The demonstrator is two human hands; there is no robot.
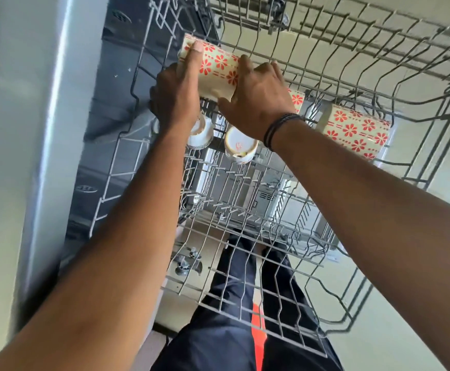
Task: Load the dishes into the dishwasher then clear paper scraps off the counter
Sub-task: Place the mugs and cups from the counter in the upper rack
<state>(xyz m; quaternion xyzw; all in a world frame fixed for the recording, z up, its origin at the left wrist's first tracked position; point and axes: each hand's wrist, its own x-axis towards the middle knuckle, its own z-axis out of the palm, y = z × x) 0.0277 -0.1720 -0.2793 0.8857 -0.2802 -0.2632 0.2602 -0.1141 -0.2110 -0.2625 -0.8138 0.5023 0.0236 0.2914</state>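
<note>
Both my hands hold a cream mug with red flowers (218, 66) on its side over the far left part of the pulled-out wire upper rack (245, 285). My left hand (177, 95) wraps the mug's left end, thumb on top. My right hand (258, 99) grips its right end from above. A second flowered mug (356, 133) lies in the rack to the right, and part of a third (297, 99) shows behind my right wrist. Two small white cups (241, 145) sit upside down below my hands.
The grey dishwasher side and cabinet panel (58, 129) run along the left. The lower rack (258, 188) shows through the upper rack's wires. My dark trousers (232, 330) and the pale floor (406, 330) lie beneath. The rack's right and near parts hold no dishes.
</note>
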